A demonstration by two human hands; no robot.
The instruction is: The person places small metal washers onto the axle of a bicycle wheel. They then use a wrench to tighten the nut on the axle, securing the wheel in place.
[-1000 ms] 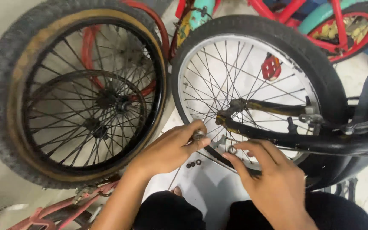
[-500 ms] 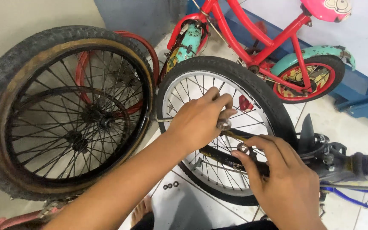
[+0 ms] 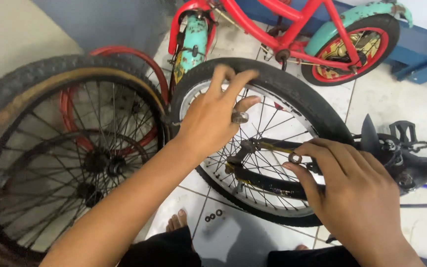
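Note:
My left hand (image 3: 213, 121) reaches up over a black-tyred bicycle wheel (image 3: 300, 94) with a silver rim and thin spokes. Its fingertips rest on the upper tyre, and a small metal nut (image 3: 239, 117) is pinched between thumb and finger. My right hand (image 3: 352, 193) is lower right, beside the dark fork (image 3: 273, 147). It holds a small dark washer (image 3: 295, 158) between thumb and forefinger. The wheel's axle (image 3: 237, 161) sits at the fork's end, between the two hands.
A larger wheel with a worn tyre (image 3: 21, 94) leans at the left, with a red rim (image 3: 124, 52) behind it. A red child's bike with teal mudguards (image 3: 273, 27) stands behind. Small washers (image 3: 212, 215) lie on the tiled floor by my foot (image 3: 176, 221). A pedal (image 3: 404, 129) is at the right.
My left hand rose from the axle to the top of the tyre, carrying the small nut. My right hand stayed beside the fork with the washer. The view tilted upward.

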